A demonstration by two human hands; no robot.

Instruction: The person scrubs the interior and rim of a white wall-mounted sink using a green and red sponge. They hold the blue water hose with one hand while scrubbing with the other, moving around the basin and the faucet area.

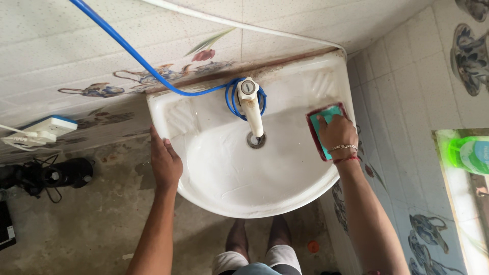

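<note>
Right hand [337, 133] presses sponge [326, 130] on sink [224, 178]; tap [251, 107] beside.

blue hose [127, 48], power strip [46, 130], green bottle [471, 154]

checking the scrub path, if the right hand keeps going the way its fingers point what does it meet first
The right hand presses a scrub pad, fingers pointing toward the sink's back ledge. Going straight on, it would probably cross that ledge and meet the tiled wall; the tap lies off to its side.
</note>
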